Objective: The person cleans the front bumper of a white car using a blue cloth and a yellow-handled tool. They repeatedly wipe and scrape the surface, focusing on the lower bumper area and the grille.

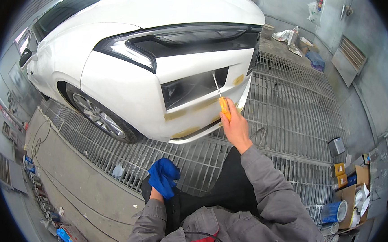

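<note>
My right hand grips a screwdriver by its yellow handle. The metal shaft points up and away, its tip over the dark recessed opening in the front bumper of a white car; whether the tip touches anything I cannot tell. Tan patches of filler mark the bumper around and below that opening. Above it is the headlight, framed in black. Down by my leg, my left hand holds a crumpled blue cloth that covers most of the fingers.
Metal floor grating runs under and around the car, with a concrete strip at left. Cans and boxes stand at right, and several cans line the left wall. A hose lies on the concrete.
</note>
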Available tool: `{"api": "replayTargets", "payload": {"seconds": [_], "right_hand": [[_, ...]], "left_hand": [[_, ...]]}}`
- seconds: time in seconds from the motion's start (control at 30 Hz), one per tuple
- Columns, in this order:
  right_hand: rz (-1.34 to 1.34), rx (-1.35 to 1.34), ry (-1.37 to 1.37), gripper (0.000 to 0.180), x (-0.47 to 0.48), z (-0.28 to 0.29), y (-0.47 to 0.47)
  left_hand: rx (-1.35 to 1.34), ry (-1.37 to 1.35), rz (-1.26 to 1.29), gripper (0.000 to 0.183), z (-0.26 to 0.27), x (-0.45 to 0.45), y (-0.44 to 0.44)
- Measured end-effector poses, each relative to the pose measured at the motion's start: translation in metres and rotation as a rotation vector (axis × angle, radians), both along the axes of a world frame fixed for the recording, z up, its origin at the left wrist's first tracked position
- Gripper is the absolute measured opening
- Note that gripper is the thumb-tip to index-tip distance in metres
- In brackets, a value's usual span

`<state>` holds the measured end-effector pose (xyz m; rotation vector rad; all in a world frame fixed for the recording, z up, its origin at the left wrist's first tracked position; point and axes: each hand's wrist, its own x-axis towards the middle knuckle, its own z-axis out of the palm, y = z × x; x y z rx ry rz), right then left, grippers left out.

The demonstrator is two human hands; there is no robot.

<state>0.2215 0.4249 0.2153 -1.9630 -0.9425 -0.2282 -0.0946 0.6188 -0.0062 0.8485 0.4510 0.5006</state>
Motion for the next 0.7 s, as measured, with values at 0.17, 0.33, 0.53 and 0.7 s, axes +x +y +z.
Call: {"api": "replayTargets", "payload": {"seconds": [0.17, 0.33, 0.53, 0.7], "right_hand": [[-0.025, -0.047, 0.096, 0.060, 0.000, -0.001, -0.004], [0.104, -0.049, -0.031, 0.059, -0.011, -0.006, -0.003], [0.025, 0.029, 0.047, 0.059, -0.005, 0.000, -0.008], [-0.009, 0.027, 0.120, 0.057, 0.000, 0.004, -0.016]], "left_hand": [[-0.005, -0.005, -0.011, 0.049, -0.004, -0.002, 0.002], [-0.011, -0.032, -0.059, 0.048, -0.009, 0.000, 0.007], [0.002, -0.010, 0.015, 0.049, -0.001, 0.003, 0.001], [0.000, -0.037, -0.013, 0.049, 0.012, 0.005, -0.004]]}}
